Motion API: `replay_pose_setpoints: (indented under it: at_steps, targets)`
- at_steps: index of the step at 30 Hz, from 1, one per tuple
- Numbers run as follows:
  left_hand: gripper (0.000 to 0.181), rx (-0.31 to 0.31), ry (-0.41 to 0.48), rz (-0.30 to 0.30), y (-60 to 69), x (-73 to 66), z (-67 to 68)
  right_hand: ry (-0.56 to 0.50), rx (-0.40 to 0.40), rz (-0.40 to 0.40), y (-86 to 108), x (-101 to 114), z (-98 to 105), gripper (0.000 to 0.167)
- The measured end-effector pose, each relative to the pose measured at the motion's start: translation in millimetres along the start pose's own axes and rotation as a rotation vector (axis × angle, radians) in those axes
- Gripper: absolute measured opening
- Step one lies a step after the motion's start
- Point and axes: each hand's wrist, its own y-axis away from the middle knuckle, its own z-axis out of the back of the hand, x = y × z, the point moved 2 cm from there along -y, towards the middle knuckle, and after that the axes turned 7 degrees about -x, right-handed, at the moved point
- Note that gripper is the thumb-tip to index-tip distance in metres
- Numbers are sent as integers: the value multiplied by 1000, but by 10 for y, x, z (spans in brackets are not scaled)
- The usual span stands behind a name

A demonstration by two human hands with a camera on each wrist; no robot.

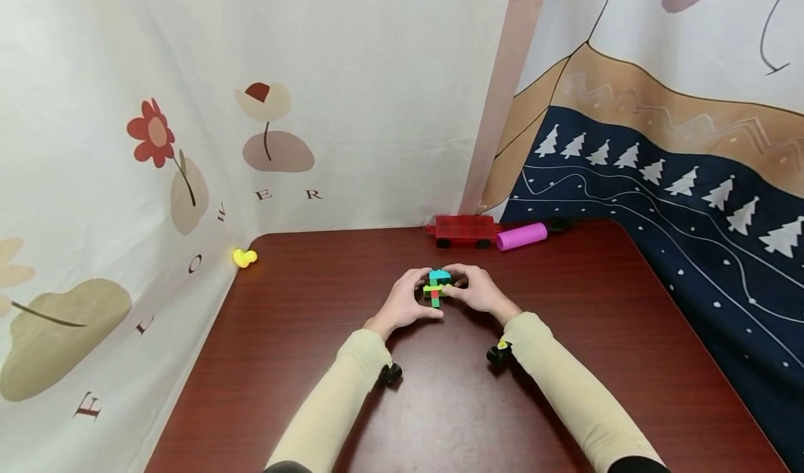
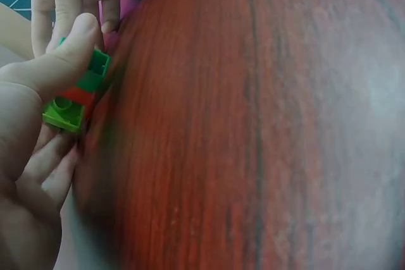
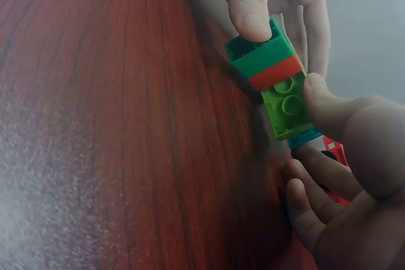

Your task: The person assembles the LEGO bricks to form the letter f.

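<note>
Between my two hands, above the tabletop, is a small figure of toy building bricks (image 1: 435, 293), with blue, green, lime and red pieces joined together. My left hand (image 1: 403, 300) grips its left side; in the right wrist view the left thumb (image 3: 252, 14) presses the hollow end of a green brick (image 3: 264, 56). From the other side my right hand (image 1: 482, 290) holds the figure, its thumb (image 3: 323, 102) against the studded lime brick (image 3: 288, 105). A red brick (image 3: 276, 73) sits between green and lime. Fingers partly hide the blue part.
Along the table's back edge stand a translucent red toy wagon (image 1: 465, 231) and a purple cylinder (image 1: 522, 237) with a dark end. A yellow object (image 1: 244, 257) lies at the back left corner. Printed cloths (image 1: 377, 75) hang behind and beside the brown table (image 1: 301, 298).
</note>
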Motion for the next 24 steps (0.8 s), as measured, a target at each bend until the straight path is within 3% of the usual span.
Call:
replay_pose_setpoints:
  at_steps: [4, 11, 24]
  targets:
    - [100, 6, -52, 11, -1, -3, 1, 29, -4, -8, -5, 6, -2, 45]
    - [100, 12, -60, 29, -10, 50, -19, 32, -27, -20, -2, -10, -8, 44]
    - [92, -12, -65, -3, -39, 93, -29, 41, -49, -26, -19, -61, 0, 46]
